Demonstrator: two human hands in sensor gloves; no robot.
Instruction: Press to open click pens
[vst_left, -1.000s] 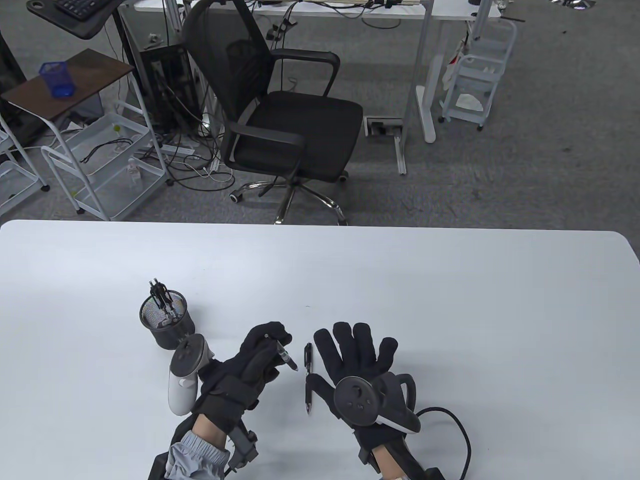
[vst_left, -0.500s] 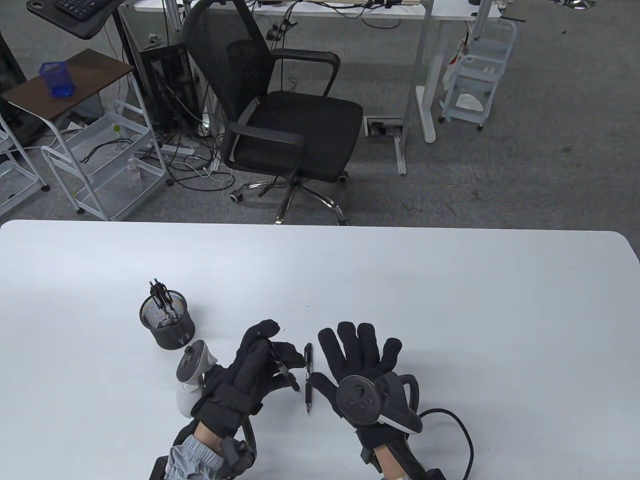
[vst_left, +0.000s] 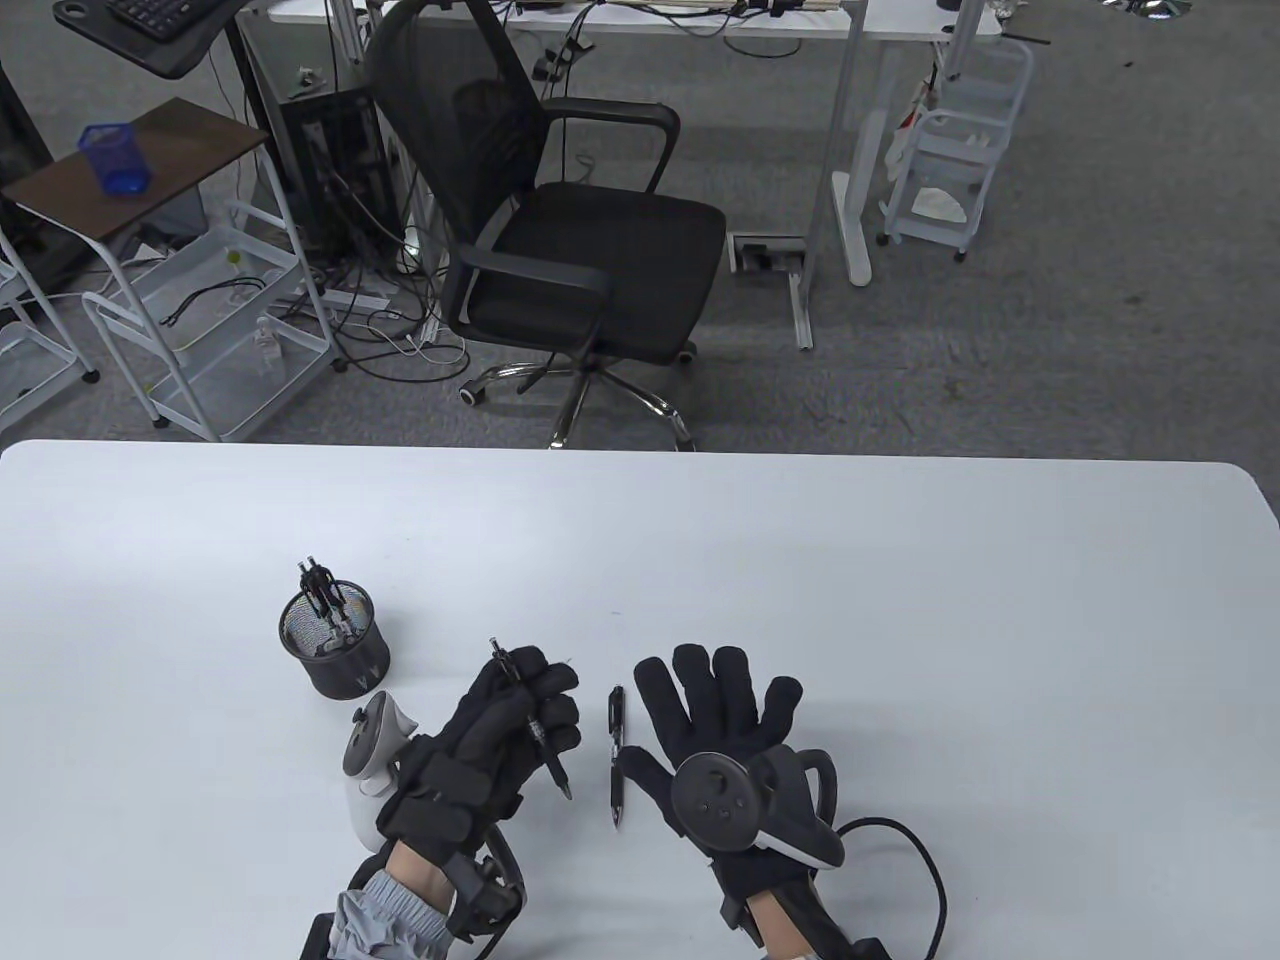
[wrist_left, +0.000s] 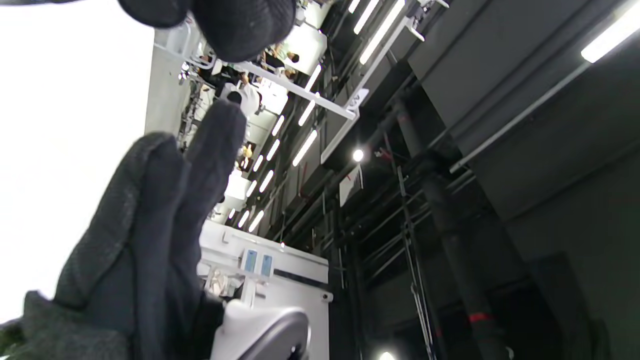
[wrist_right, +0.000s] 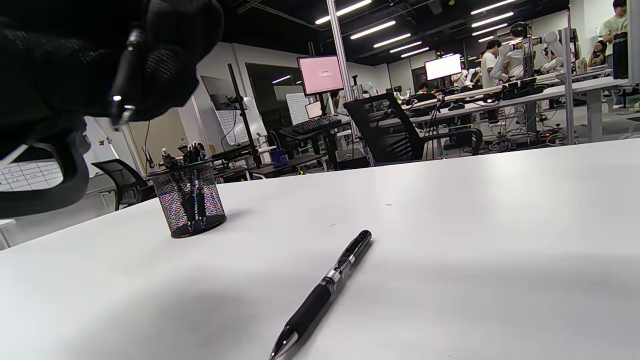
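Note:
My left hand (vst_left: 505, 720) grips a black click pen (vst_left: 530, 718) above the table, its button end sticking out past the fingers toward the far side and its tip pointing back toward me. In the right wrist view the pen's tip (wrist_right: 121, 107) shows in the glove at top left. A second black click pen (vst_left: 616, 755) lies on the white table (vst_left: 900, 620) between the hands; it also shows in the right wrist view (wrist_right: 325, 287). My right hand (vst_left: 725, 715) rests flat on the table with fingers spread, its thumb touching or just beside that pen.
A black mesh pen cup (vst_left: 332, 650) with several pens stands left of the left hand; it also shows in the right wrist view (wrist_right: 189, 202). A black office chair (vst_left: 560, 240) stands beyond the table's far edge. A cable (vst_left: 925, 860) trails from the right wrist.
My left hand has turned the pen in its grip: the tip that pointed right toward the lying pen now points back toward me, button end up past the fingers. The right hand has stayed.

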